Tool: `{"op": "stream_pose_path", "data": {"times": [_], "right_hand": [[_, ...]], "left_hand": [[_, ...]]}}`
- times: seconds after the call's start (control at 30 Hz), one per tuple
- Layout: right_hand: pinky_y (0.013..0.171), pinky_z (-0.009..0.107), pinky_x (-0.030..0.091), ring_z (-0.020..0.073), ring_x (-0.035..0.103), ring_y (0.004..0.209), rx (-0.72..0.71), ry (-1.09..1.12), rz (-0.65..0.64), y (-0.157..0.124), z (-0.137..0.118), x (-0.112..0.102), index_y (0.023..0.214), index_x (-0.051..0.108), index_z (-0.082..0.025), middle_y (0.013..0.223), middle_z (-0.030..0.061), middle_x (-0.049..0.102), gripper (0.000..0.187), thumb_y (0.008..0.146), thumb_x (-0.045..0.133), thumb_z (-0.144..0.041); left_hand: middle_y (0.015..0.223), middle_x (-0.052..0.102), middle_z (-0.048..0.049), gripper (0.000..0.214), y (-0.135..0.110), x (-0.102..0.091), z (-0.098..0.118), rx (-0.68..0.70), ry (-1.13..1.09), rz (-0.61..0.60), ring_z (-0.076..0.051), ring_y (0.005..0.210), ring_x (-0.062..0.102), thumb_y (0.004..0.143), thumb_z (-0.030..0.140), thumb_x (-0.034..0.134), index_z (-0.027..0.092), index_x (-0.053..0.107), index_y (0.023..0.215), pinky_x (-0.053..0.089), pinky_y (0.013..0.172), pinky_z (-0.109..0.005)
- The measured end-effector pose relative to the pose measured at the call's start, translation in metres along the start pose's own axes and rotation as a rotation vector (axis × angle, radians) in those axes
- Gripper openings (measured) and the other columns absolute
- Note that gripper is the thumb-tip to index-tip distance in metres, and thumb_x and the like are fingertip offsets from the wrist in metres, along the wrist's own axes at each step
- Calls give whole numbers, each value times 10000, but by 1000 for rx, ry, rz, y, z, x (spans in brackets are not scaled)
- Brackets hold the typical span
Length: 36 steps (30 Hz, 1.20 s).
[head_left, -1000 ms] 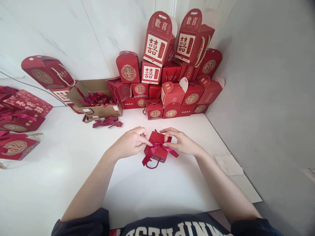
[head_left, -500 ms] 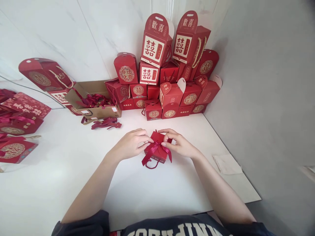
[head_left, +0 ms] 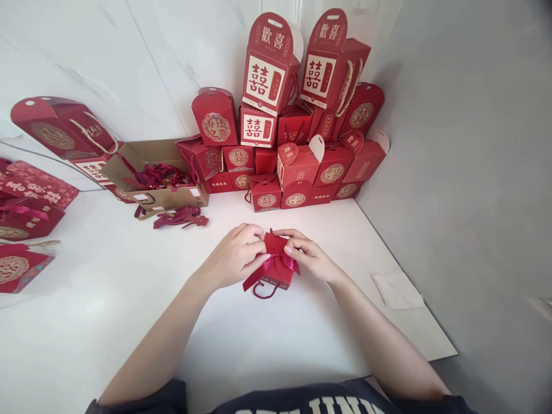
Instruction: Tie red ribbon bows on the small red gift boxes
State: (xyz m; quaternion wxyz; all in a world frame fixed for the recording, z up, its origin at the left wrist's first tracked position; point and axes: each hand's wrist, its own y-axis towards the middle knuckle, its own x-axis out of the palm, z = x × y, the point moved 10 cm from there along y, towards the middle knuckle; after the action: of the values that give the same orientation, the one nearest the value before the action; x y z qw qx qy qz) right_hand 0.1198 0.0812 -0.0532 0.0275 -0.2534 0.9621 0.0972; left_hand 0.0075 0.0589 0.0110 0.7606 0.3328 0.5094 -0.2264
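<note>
A small red gift box (head_left: pixel 276 245) with a cord handle lies on the white table in front of me. Across its top runs a magenta satin ribbon (head_left: pixel 276 262) tied in a bow. My left hand (head_left: pixel 240 253) pinches the ribbon at the bow's left side, fingers curled. On the other side, my right hand (head_left: pixel 308 253) grips the bow's right loop between thumb and fingers, with its index finger stretched along the far edge of the box. The twisted handle (head_left: pixel 264 296) hangs out toward me on the tabletop.
Stacked red gift boxes (head_left: pixel 297 167) stand against the back wall. A cardboard box (head_left: pixel 172 198) of ribbon pieces is at back left, with loose dark-red ribbons (head_left: pixel 181 217) before it. More red boxes (head_left: pixel 26 224) sit far left. A white cloth (head_left: pixel 397 290) lies near the right edge.
My left hand has closed on the ribbon's left side, and the bow is drawn wider. My right fingers have shifted slightly on the right loop. The view has moved a little.
</note>
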Motion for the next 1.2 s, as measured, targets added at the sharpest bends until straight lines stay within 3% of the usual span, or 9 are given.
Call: {"op": "stream_pose_path", "data": {"times": [0.17, 0.3, 0.63, 0.83, 1.03, 1.2], "right_hand": [[1117, 382, 331, 234, 461, 1316, 20, 26, -38, 1, 6, 4, 777, 680, -206, 1366, 69, 520, 340, 933, 537, -472], [1106, 382, 350, 236, 458, 1321, 61, 51, -28, 2, 13, 3, 787, 688, -209, 1357, 73, 530, 368, 924, 531, -512], [1099, 381, 347, 232, 446, 1319, 25, 102, 47, 3, 15, -1, 684, 601, -192, 1321, 86, 530, 398, 932, 528, -495], [1092, 370, 358, 234, 445, 1315, 20, 124, 40, 3, 19, -3, 679, 573, -191, 1323, 86, 516, 437, 919, 511, -551], [1115, 380, 335, 241, 414, 1340, -16, 182, 36, 3, 27, -6, 643, 516, -196, 1354, 73, 502, 454, 902, 523, -568], [1115, 379, 331, 247, 387, 1363, -36, 89, 80, 3, 33, -13, 599, 452, -203, 1261, 81, 551, 514, 879, 506, -631]], "left_hand": [[1235, 549, -88, 292, 1, 22, -24, -162, -531, -53, -210, 1222, 481, 959, 300, 458, 177, 639, 765, 402, 1059, -382], [1332, 522, -99, 323, 0, 46, -43, -232, -780, -57, -227, 1302, 440, 966, 340, 444, 177, 684, 824, 375, 1094, -393], [1248, 534, -114, 429, -8, 72, -56, -434, -1067, 180, -247, 1178, 526, 903, 441, 536, 152, 504, 587, 451, 981, -370], [1306, 484, -128, 377, -9, 76, -54, -415, -1206, 157, -270, 1218, 494, 895, 473, 542, 149, 610, 714, 479, 956, -376], [1290, 487, -118, 428, -10, 80, -55, -408, -1289, 153, -244, 1125, 537, 878, 480, 568, 147, 519, 614, 493, 919, -363], [1293, 492, -132, 467, -12, 84, -60, -431, -1274, 148, -223, 998, 580, 856, 516, 580, 144, 476, 594, 520, 821, -356]]}}
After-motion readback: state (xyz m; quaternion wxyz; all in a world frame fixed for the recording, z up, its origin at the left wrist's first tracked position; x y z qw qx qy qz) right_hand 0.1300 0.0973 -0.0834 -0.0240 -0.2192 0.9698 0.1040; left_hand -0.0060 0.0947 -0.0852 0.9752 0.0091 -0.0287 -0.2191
